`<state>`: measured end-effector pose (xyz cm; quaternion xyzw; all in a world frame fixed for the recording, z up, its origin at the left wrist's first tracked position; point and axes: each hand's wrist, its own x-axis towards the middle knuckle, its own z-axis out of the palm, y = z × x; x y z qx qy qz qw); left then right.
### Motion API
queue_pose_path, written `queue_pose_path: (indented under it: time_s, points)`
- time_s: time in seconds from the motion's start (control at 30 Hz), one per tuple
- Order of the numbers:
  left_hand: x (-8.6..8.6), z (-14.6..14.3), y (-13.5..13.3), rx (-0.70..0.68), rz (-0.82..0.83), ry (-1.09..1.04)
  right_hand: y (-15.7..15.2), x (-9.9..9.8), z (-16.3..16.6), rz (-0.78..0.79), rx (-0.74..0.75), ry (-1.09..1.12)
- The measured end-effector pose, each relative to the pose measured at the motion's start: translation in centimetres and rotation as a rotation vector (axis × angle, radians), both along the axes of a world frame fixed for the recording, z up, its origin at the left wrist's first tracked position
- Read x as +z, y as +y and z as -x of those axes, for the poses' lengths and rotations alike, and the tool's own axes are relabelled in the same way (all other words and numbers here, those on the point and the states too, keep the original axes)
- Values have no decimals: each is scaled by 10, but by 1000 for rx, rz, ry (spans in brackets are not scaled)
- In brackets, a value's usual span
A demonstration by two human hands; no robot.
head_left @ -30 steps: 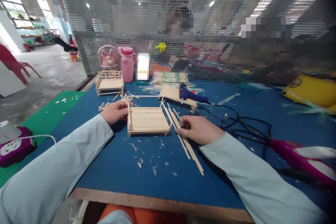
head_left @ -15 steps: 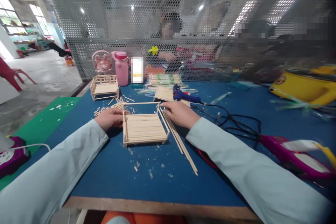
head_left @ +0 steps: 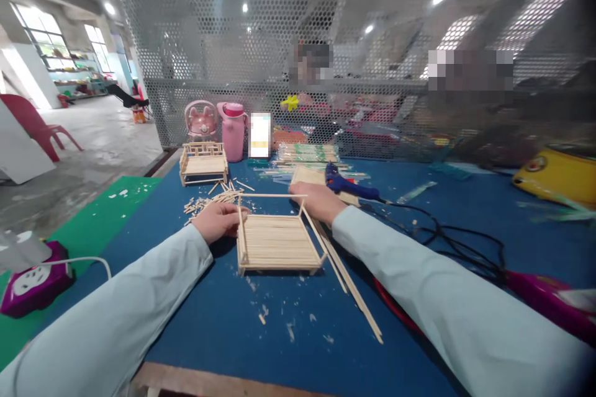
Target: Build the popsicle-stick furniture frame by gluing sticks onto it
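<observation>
A small bench-like model made of thin wooden sticks [head_left: 272, 242] stands on the blue tabletop, with a slatted base and a rail along its back. My left hand [head_left: 218, 222] is closed on its left side, the fingertips partly hidden by the post. My right hand [head_left: 317, 200] is just behind its right rear corner, beside a flat stick panel [head_left: 303, 175]; its fingers point down and mostly do not show. Long loose sticks [head_left: 356, 294] run from under the right wrist toward the front. A blue glue gun [head_left: 347, 183] lies right behind that hand.
A finished-looking stick bench [head_left: 203, 164] stands at the back left, near short stick pieces [head_left: 205, 203]. Behind are a pink bottle [head_left: 233, 133], a lit phone [head_left: 259, 135] and bundled sticks [head_left: 307, 154]. Black cable [head_left: 447, 242] loops at right. Beyond the mesh screen [head_left: 186, 43] sits a person.
My right hand has moved from the model's right rear corner back toward the stick panel. My left hand stays at the model's left side. The whole view has shifted somewhat.
</observation>
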<state>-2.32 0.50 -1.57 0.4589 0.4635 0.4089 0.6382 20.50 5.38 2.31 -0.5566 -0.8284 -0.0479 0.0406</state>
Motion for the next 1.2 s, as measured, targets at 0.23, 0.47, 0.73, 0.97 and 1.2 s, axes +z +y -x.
queue_pose_path:
  time_s: [0.23, 0.47, 0.73, 0.97, 1.2]
  points:
    - [1, -3, -2, 39, -9, 19, -16, 18, -27, -125, -86, 704]
    - [2, -9, -8, 18, 5, -8, -67, 42, 0, -54, 72, 1306]
    - [7, -9, -13, -63, -85, 104, -103, 14, 69, 206, 110, 1148]
    - [10, 2, -9, -145, -152, 154, -81, -3, 79, 48, -12, 1215]
    - [7, 1, -8, -124, -174, 192, -73, -23, 78, 96, -8, 1255]
